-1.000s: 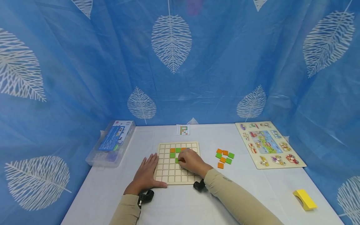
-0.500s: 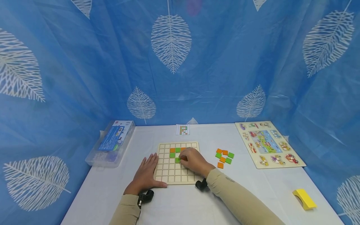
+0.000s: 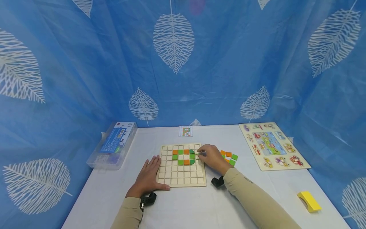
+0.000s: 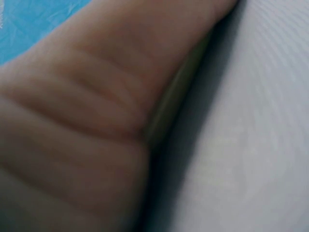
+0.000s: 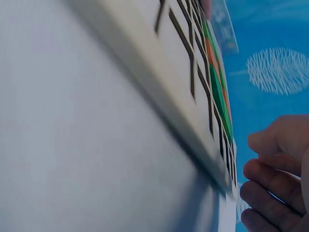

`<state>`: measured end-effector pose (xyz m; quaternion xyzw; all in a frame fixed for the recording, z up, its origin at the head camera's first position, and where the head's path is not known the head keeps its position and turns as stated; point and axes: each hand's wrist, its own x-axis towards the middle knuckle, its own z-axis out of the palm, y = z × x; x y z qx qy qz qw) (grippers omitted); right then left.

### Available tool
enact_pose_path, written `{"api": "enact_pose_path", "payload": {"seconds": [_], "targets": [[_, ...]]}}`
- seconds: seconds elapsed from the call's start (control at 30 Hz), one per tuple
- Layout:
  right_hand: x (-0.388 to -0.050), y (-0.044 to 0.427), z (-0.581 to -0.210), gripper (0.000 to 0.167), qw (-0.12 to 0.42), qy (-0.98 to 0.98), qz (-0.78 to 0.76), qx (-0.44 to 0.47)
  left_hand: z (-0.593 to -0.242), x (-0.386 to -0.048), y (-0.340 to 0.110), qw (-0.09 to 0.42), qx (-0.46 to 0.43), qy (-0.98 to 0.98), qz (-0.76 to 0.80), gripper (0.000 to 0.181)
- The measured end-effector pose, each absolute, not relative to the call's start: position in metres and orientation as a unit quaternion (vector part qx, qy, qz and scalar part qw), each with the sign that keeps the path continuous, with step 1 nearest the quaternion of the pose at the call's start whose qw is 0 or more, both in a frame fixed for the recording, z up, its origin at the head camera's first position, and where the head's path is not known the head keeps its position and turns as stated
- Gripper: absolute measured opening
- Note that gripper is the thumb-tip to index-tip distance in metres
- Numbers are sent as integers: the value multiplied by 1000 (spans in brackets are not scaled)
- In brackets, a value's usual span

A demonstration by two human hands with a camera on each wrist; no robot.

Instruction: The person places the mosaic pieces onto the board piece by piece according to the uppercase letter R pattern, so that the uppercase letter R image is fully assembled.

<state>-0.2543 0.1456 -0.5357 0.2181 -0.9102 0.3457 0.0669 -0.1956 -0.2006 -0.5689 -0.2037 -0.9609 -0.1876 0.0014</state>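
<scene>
Nr back edge of grid bd (image 3: 174, 175), we log set tiles (image 3: 186, 151) as approx half-done pattern, front rows bare, loose tiles (image 3: 234, 157) unplaced off R edge; L hand (image 3: 149, 176) flat, fingers spread, R hand (image 3: 213, 157) loosely bent, nothing visibly held.

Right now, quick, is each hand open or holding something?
Left hand: open, touching the wooden grid board.
Right hand: open, loosely curled, holding nothing visible.

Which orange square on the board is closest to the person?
The bottom orange square, between a light green square and a dark green rounded piece. The other two orange squares lie farther away, in the pattern's top row.
</scene>
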Motion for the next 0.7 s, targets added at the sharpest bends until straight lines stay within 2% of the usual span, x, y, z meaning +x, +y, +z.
{"api": "enact_pose_path", "payload": {"seconds": [0.23,0.7], "targets": [[-261,172,-529,21,73,-921,334,185,-568,-195,-201,19,-208,-958,-196,146],[-262,230,-532,21,52,-929,339,139,-565,-195,-200,3,-207,-961,-185,147]]}}
